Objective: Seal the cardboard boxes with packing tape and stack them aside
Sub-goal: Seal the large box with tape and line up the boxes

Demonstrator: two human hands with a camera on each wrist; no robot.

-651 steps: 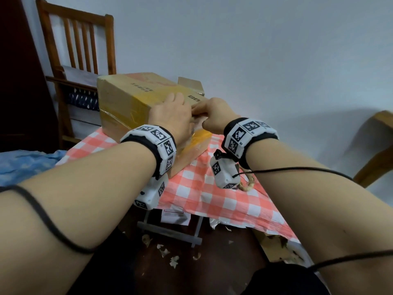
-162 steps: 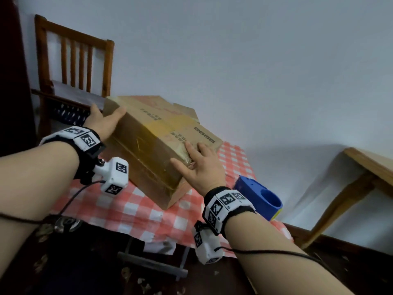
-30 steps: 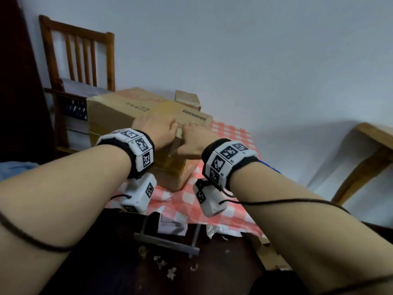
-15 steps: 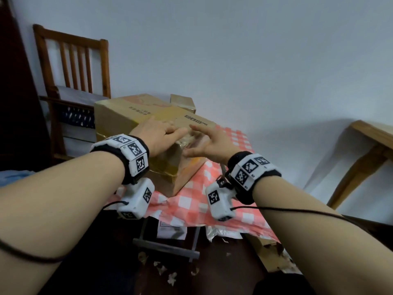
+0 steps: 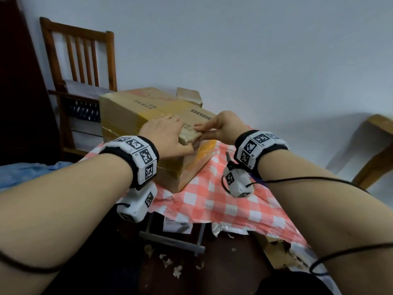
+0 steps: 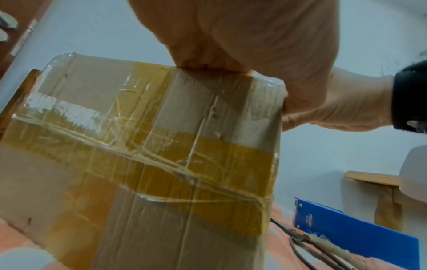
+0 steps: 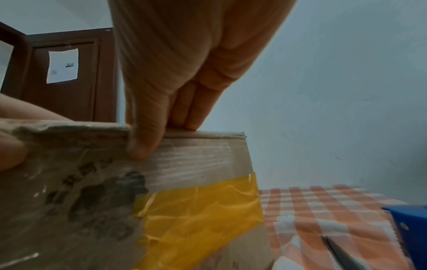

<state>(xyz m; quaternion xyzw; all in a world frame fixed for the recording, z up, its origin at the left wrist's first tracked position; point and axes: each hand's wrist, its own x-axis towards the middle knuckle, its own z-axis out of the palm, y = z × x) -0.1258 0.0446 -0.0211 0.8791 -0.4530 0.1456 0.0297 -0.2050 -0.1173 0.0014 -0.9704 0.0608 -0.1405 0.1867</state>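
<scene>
Box (image 5: 136, 111) sits on checked table (image 5: 214, 201), stiff cardboard, slick tape. Left hand (image 5: 163, 137) presses flat on top; right hand (image 5: 221, 128) pinches near top edge. Looks light; lift by 2 opposite sides.

Pale wall (image 5: 255, 50), wooden chair (image 5: 78, 60), checked tablecloth (image 5: 223, 201), dark door (image 7: 69, 76), littered floor (image 5: 170, 267)

Right hand (image 5: 221, 127) drawn back onto cardboard box (image 5: 136, 111) corner, thumb now down the side. Left hand (image 5: 168, 135) slid nearer the edge.
</scene>
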